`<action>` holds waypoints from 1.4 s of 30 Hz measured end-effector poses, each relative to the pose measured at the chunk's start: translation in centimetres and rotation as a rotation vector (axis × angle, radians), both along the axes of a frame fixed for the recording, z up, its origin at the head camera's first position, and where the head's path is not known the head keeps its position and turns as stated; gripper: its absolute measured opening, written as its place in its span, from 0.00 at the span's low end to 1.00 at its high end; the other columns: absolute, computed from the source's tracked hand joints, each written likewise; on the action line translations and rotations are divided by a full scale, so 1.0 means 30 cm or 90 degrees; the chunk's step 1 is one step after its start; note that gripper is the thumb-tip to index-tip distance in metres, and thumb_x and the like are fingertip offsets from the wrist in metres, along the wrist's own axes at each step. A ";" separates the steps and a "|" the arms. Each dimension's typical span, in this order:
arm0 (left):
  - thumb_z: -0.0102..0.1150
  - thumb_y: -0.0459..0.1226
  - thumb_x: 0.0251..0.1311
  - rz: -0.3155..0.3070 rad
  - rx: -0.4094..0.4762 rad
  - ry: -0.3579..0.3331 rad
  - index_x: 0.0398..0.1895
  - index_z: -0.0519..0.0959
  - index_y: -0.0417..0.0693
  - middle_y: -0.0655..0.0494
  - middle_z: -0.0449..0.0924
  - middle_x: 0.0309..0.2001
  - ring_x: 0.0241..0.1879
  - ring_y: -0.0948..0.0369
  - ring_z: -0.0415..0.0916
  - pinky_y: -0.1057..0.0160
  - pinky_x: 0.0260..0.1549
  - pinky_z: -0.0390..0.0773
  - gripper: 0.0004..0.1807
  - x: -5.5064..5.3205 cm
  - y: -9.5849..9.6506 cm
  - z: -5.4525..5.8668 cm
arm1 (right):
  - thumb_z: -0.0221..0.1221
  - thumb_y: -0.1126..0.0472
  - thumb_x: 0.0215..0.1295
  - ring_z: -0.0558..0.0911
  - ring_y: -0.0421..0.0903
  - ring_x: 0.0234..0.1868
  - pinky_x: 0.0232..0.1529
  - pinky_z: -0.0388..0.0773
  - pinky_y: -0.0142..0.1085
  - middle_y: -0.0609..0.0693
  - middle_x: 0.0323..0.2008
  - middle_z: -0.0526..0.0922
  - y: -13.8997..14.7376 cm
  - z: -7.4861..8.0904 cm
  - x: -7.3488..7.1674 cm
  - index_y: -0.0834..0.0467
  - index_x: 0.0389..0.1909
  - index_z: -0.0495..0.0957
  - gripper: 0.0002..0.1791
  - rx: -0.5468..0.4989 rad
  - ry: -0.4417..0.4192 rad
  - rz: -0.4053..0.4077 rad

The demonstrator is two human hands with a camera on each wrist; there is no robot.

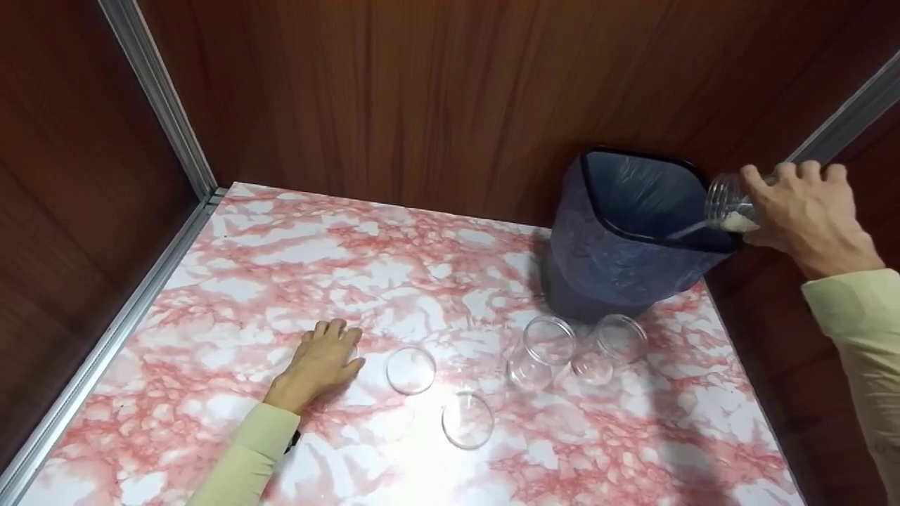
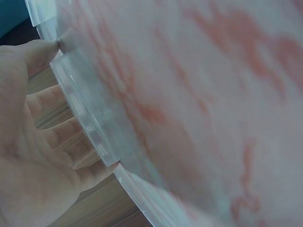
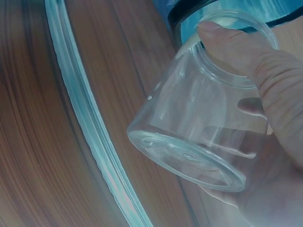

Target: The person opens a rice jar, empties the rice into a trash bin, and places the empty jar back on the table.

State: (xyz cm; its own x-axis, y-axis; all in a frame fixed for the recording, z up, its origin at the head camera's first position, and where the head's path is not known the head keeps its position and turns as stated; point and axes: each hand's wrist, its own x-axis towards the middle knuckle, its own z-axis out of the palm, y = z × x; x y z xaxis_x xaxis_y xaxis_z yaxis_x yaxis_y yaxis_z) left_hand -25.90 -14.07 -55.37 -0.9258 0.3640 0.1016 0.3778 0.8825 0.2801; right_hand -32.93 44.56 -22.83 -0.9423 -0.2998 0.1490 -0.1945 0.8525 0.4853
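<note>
My right hand [image 1: 808, 211] grips a clear jar [image 3: 189, 123] on its side over the near right rim of a bin [image 1: 612, 256]. A thin pale stream [image 1: 685, 230] runs from the jar's mouth into the bin, and some pale contents lie inside near the mouth. On the table, my left hand [image 1: 320, 362] rests palm down, thumb and fingers around a clear ridged lid [image 2: 87, 111]. Beside it lie two more clear, round lids, one nearer [image 1: 411, 392] and one farther right [image 1: 467, 446].
Two clear jars, one on the left [image 1: 550, 341] and one on the right [image 1: 622, 339], stand in front of the bin, which has a bluish liner. The table [image 1: 267, 281] has a red and white marbled top. Brown wood-look panels [image 1: 422, 91] with metal trim enclose it.
</note>
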 end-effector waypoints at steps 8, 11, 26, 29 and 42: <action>0.59 0.48 0.62 0.006 0.004 -0.016 0.51 0.75 0.45 0.36 0.69 0.59 0.57 0.38 0.66 0.37 0.49 0.70 0.20 -0.002 0.002 0.003 | 0.76 0.55 0.33 0.70 0.77 0.41 0.38 0.66 0.66 0.75 0.41 0.72 -0.016 0.004 -0.014 0.62 0.57 0.61 0.48 0.023 0.024 0.047; 0.59 0.48 0.62 0.005 -0.006 -0.019 0.53 0.74 0.45 0.35 0.69 0.59 0.57 0.37 0.66 0.36 0.49 0.71 0.22 -0.004 0.001 0.010 | 0.76 0.56 0.34 0.70 0.76 0.43 0.41 0.65 0.67 0.75 0.43 0.72 -0.028 0.006 -0.018 0.61 0.58 0.61 0.48 0.039 0.012 0.037; 0.60 0.47 0.62 0.004 -0.006 -0.009 0.55 0.74 0.43 0.36 0.70 0.57 0.55 0.37 0.67 0.37 0.47 0.71 0.23 -0.001 0.004 0.009 | 0.59 0.69 0.54 0.67 0.72 0.46 0.52 0.59 0.68 0.73 0.46 0.70 -0.055 -0.019 -0.062 0.57 0.59 0.63 0.30 0.088 0.048 0.125; 0.59 0.48 0.62 0.003 -0.005 -0.014 0.56 0.74 0.43 0.36 0.70 0.58 0.56 0.38 0.67 0.37 0.48 0.71 0.24 -0.003 0.007 0.009 | 0.62 0.69 0.52 0.67 0.72 0.48 0.54 0.58 0.67 0.72 0.48 0.70 -0.053 -0.029 -0.067 0.56 0.59 0.64 0.31 0.099 0.063 0.155; 0.59 0.47 0.62 0.006 0.000 -0.011 0.57 0.74 0.43 0.35 0.69 0.59 0.57 0.38 0.66 0.37 0.48 0.69 0.24 0.002 0.004 0.004 | 0.70 0.73 0.36 0.66 0.68 0.53 0.51 0.62 0.65 0.66 0.51 0.71 -0.071 -0.068 -0.092 0.50 0.54 0.71 0.39 0.190 0.078 0.301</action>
